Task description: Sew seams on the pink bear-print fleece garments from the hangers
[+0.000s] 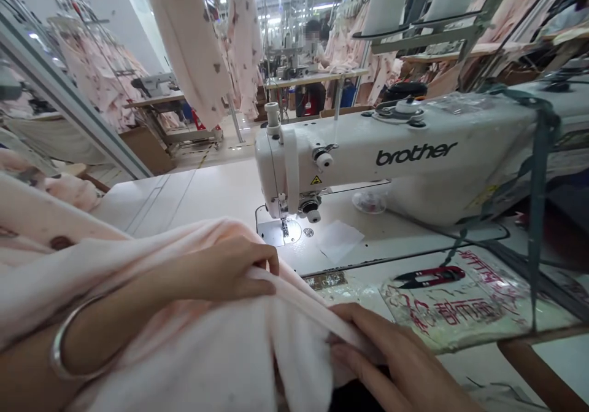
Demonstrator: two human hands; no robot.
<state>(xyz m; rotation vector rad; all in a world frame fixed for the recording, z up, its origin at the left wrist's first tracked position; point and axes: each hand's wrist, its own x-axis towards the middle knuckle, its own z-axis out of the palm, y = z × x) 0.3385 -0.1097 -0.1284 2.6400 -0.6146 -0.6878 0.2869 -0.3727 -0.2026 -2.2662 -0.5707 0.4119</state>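
Pale pink fabric [221,350] with dark spots spreads over the near side of the sewing table. My left hand [230,271], a silver bangle at its wrist, pinches a folded edge of it between thumb and fingers. Farther right along the same edge, my right hand [391,357] grips the fabric, thumb below and fingers above. Just beyond the hands stands a white Brother sewing machine [340,154]. Its lit needle and presser foot [285,229] are apart from the fabric. The fabric's lower part runs out of view.
Red-handled thread snips [432,276] lie on a plastic-covered patch at the right. A white paper piece [339,240] and a small clear dish [369,201] rest beside the needle area. A green strap [539,215] hangs over the machine. Pink garments [188,43] hang behind; a person [315,46] sits farther back.
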